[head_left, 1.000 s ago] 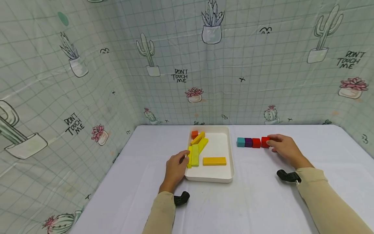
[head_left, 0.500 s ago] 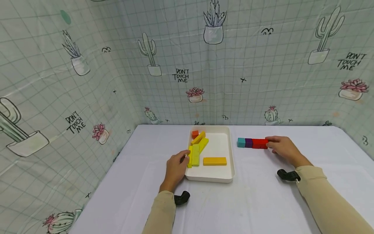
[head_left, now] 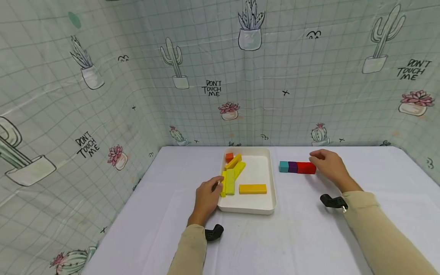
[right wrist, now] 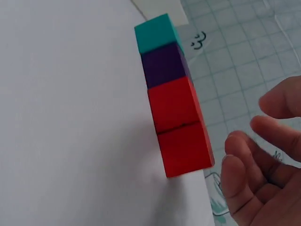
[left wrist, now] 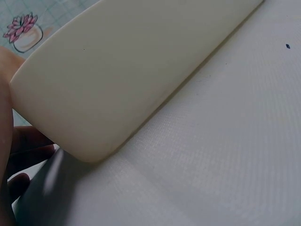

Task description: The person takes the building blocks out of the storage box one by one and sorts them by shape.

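Four-sided and white, the tray (head_left: pixel 246 209) stands mid-table, its near wall (left wrist: pixel 122 70) filling much of the left wrist view. My left hand (head_left: pixel 206 197) holds its left rim, some fingers (left wrist: pixel 29 143) showing outside the wall. To the tray's right, a teal cube (head_left: pixel 283 167), a purple cube (head_left: pixel 293 167) and two red cubes (right wrist: pixel 176 127) form a straight row, side by side. My right hand (head_left: pixel 329 167) hovers just off the row's right end, holding nothing. Its fingers are loosely bent and apart from the cubes in the right wrist view.
Inside the tray lie several yellow blocks, one flat orange-yellow block (head_left: pixel 252 189) near the front, and a small orange-red cube (head_left: pixel 229 157) in the far left corner. A printed cloth (head_left: pixel 256 76) hangs behind the white table (head_left: pixel 295 240).
My right hand brought the last red cube left against the other red one, then let go and lifted slightly off it. The left hand and tray have stayed put.
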`<state>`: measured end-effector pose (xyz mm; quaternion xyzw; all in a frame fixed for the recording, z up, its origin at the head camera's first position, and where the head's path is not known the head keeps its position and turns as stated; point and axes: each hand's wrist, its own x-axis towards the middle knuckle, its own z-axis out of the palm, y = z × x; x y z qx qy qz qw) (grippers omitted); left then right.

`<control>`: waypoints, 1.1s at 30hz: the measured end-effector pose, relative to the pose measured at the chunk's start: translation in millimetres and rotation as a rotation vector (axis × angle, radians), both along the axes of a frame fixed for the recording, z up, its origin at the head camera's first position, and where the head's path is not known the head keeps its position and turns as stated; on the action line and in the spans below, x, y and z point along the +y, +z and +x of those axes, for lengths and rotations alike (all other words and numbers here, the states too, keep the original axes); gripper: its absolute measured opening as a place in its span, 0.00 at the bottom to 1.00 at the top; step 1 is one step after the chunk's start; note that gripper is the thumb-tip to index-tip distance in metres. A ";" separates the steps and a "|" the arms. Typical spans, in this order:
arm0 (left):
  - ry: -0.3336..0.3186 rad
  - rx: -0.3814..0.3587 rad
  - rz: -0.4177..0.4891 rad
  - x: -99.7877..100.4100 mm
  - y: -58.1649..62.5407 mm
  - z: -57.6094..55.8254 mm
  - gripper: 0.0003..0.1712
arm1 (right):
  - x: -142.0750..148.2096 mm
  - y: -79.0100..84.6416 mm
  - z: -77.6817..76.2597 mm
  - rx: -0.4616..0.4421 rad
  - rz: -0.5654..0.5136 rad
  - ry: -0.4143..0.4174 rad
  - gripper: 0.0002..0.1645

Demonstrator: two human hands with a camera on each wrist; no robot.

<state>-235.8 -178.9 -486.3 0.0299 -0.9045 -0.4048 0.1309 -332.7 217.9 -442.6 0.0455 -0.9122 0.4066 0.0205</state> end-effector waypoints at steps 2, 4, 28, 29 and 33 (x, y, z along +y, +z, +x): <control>-0.002 0.002 0.004 0.5 -0.6 -0.2 0.18 | -8.5 3.8 -0.6 -0.001 -0.070 0.000 0.31; -0.002 0.003 0.006 0.2 -1.1 -0.7 0.18 | -18.8 7.3 -1.4 -0.006 -0.144 0.005 0.30; -0.039 0.014 0.023 6.3 0.0 -3.5 0.19 | -154.5 19.5 -21.5 -0.117 -0.255 0.264 0.20; -0.041 0.015 0.022 5.0 -0.1 -3.4 0.19 | -160.1 18.2 -22.0 -0.125 -0.256 0.265 0.21; -0.028 0.017 0.014 -0.4 -1.2 -0.9 0.19 | -181.9 10.4 -26.7 -0.147 -0.280 0.278 0.21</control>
